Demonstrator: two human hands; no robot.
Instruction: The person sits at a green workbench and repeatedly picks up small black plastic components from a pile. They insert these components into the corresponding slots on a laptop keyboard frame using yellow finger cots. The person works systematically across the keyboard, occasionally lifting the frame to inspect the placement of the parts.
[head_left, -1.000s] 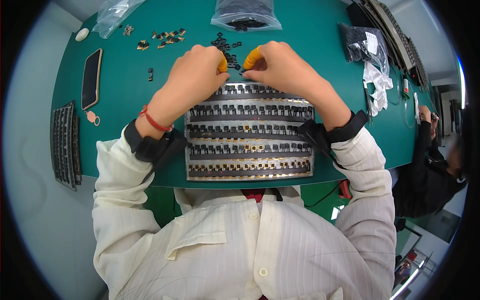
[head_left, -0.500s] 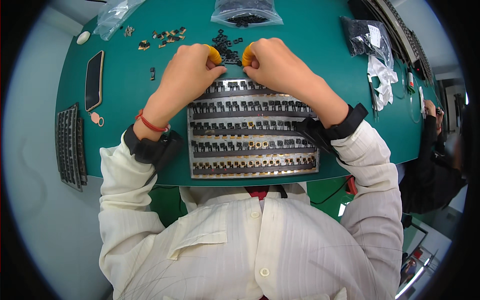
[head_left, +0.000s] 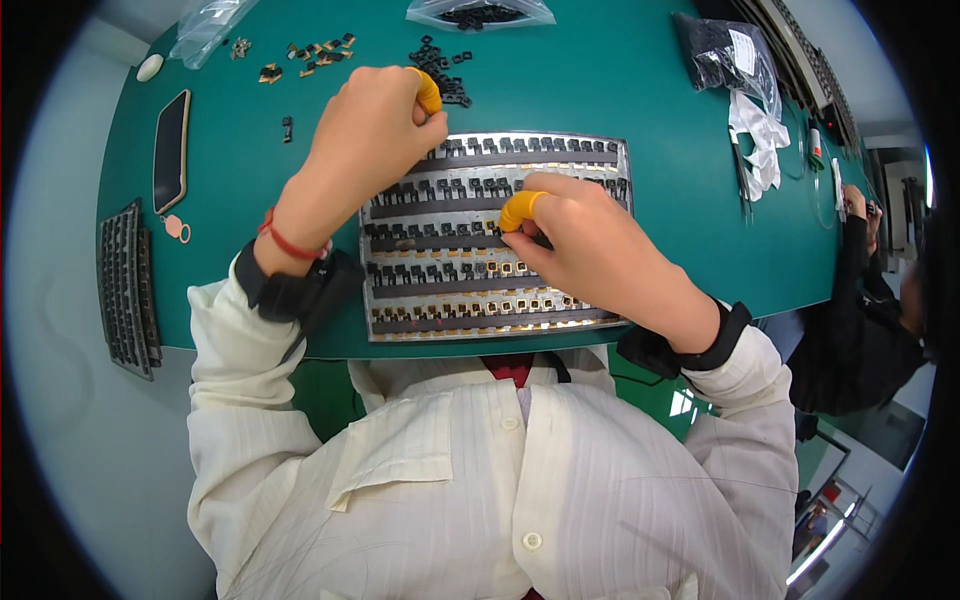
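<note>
The left hand (head_left: 370, 125), fingers curled together, hovers at the far edge of the metal tray (head_left: 495, 235) mid-desk (head_left: 620, 90); the right hand (head_left: 585, 245) pinches a small black part (head_left: 512, 238) on the tray. Loose parts (head_left: 445, 65) lie beyond, a phone (head_left: 171, 150) far left.

A dark phone (head_left: 171, 150) lies left — clear bags (head_left: 480, 12) and white cloth (head_left: 758, 140) farther off.

Electronics assembly workshop, green workbench (head_left: 620, 90), component tray (head_left: 490, 235), co-worker (head_left: 880, 300)

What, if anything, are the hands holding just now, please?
It cannot be told: the right hand pinches at the parts tray, and the left hand is closed beside the loose black parts.
</note>
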